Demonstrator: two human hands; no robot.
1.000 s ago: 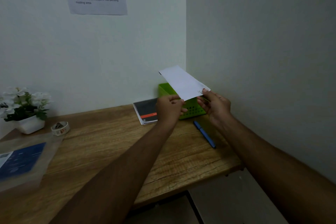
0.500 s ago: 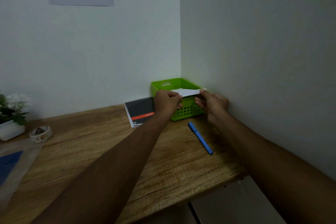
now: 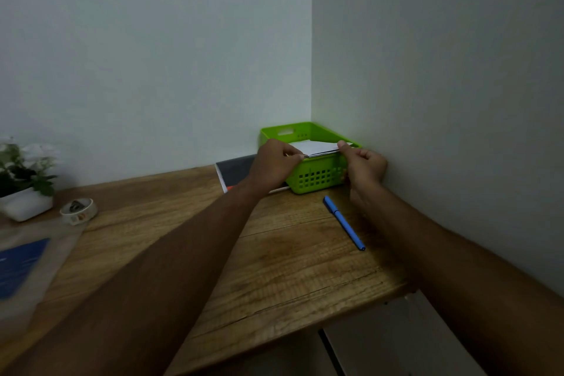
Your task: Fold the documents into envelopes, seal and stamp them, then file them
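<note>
A wooden desk fills a corner between two pale walls. Both arms reach forward across it to a green basket set in that corner. The left hand and right hand are apart, and each pinches one end of a white envelope, which lies flat between them at the basket's near rim. A notebook lies just left of the basket. A blue pen lies near the right wrist.
</note>
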